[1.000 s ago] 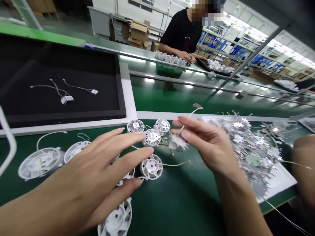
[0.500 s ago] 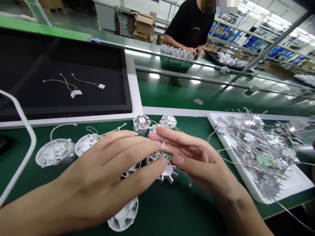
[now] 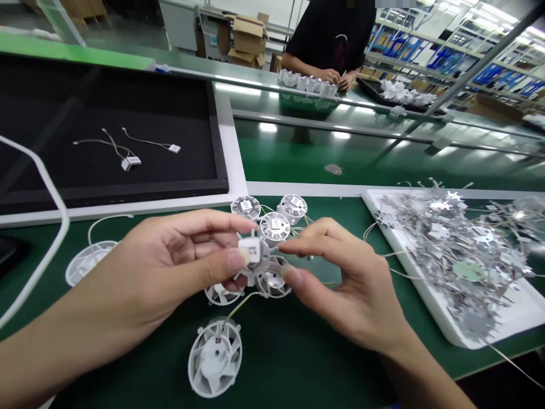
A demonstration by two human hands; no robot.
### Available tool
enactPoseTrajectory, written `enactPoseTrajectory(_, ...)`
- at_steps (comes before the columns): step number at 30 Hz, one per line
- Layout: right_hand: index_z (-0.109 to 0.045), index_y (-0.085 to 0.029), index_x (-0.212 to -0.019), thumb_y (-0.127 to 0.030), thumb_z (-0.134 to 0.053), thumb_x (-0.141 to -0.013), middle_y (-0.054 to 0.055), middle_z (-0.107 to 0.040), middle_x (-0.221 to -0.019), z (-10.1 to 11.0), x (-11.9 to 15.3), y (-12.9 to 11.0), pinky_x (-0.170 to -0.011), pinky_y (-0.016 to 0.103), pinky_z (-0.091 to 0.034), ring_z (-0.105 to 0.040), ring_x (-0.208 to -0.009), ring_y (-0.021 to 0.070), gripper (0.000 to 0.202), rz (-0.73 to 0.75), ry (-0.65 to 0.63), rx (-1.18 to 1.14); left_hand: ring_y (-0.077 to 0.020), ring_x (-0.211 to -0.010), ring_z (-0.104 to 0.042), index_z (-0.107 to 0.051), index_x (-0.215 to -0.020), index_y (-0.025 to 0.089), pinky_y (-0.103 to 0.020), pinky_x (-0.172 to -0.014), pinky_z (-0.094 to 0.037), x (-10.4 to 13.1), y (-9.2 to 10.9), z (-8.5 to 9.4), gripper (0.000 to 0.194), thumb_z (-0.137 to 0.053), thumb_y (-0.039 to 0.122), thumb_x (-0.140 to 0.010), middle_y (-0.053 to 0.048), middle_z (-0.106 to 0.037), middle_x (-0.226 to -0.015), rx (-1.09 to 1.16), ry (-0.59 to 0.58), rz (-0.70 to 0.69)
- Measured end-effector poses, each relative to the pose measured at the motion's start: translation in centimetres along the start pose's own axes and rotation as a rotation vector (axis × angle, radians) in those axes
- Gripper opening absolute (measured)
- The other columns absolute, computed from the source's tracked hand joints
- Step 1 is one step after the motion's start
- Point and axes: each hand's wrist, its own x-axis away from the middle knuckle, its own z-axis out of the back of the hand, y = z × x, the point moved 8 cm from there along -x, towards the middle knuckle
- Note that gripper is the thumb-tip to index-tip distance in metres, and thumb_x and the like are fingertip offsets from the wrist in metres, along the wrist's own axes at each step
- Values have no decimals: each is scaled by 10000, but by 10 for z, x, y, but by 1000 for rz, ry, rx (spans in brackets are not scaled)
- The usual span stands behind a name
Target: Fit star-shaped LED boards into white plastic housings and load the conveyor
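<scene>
Between thumb and fingers, my left hand (image 3: pixel 187 255) holds a silvery finned part (image 3: pixel 258 267) with a small white labelled block (image 3: pixel 250 250) against it. My right hand (image 3: pixel 340 272) is at the part's right side, thumb and forefinger a little apart at its fins; whether they touch it is hard to tell. Just behind are round white housings with labelled silver discs, one of them (image 3: pixel 275 226) right beyond the part. A white spoked housing (image 3: pixel 215 358) with a wire lies below my hands, and another (image 3: pixel 89 262) is left of my left forearm.
A white tray (image 3: pixel 417 295) heaped with silver finned parts and wires is at right. A black mat (image 3: pixel 170 113) with wired labelled pieces lies at left, near a white curved tube (image 3: pixel 46 182). Across the bench a person (image 3: pixel 330 40) works beside a black tray (image 3: pixel 370 94).
My left hand has turned, and the finned part with the white block now shows in its grip, higher and further left. The fingers of my right hand have drawn back from my left hand.
</scene>
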Motion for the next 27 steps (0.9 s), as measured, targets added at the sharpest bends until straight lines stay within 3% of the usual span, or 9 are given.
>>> enactPoseTrajectory(4, -739, -148, -1182, -361, -849, -959, 73, -793, -1176, -5, 1, -7, -1007, 325, -550, -735, -1104, 188, 328, 100, -30, -2, -161, -668, -801, -730, -953, 280, -128, -664, -642, -2, -4, -17, 271, -956, 305, -806, 71, -773, -768, 270, -76, 135)
enactPoseTrajectory(6, -715, -160, -1164, -338, -843, -973, 58, -804, -1148, -9, 2, -8, -1081, 346, -512, -748, -1092, 186, 290, 121, -43, -10, -153, -687, -805, -698, -971, 283, -136, -688, -644, 1, -7, -23, 321, -964, 255, -795, 79, -797, -873, 372, -109, 201)
enactPoseTrajectory(9, -707, -177, -1090, -249, -811, -999, -4, -818, -1015, -13, 3, -6, -1150, 364, -453, -769, -948, 153, 156, 116, -50, -13, -128, -693, -798, -675, -1185, 361, -154, -730, -655, 7, -14, -26, 443, -944, 257, -849, 76, -799, -1033, 415, -147, 265)
enactPoseTrajectory(11, -716, -170, -1067, -226, -800, -1007, -26, -811, -922, -13, 4, -6, -1104, 359, -482, -748, -827, 132, 117, 121, -47, -23, -134, -698, -791, -667, -1262, 367, -167, -736, -662, 10, -16, -23, 480, -942, 330, -870, 53, -790, -1007, 375, -136, 265)
enactPoseTrajectory(14, -744, -145, -1082, -221, -789, -1016, 2, -816, -901, -12, 4, -6, -890, 303, -556, -723, -775, 132, 110, 108, -41, -56, -141, -691, -772, -729, -1179, 320, -164, -687, -652, 11, -17, -21, 390, -933, 455, -876, 30, -777, -912, 292, -117, 249)
enactPoseTrajectory(18, -782, -163, -1090, -219, -813, -1000, 20, -825, -933, -14, 3, 0, -725, 230, -571, -745, -786, 130, 110, -27, -100, -195, -120, -608, -729, -763, -1043, 320, -163, -625, -636, 12, -18, -24, 289, -944, 417, -840, 65, -764, -815, 328, -127, 293)
enactPoseTrajectory(22, -811, -199, -1056, -204, -842, -968, 1, -818, -909, -13, 3, 1, -714, 213, -584, -747, -766, 126, 93, -107, -142, -334, -144, -511, -707, -747, -1000, 315, -195, -525, -625, 9, -12, -30, 231, -921, 318, -848, 66, -767, -758, 324, -219, 235)
enactPoseTrajectory(27, -820, -225, -1061, -117, -800, -973, 2, -825, -932, -9, 3, -1, -760, 237, -609, -759, -808, 143, 140, -84, -116, -370, -187, -499, -723, -714, -1302, 328, -220, -488, -628, 12, -19, -29, 463, -877, 513, -909, 3, -793, -766, 321, -220, 283)
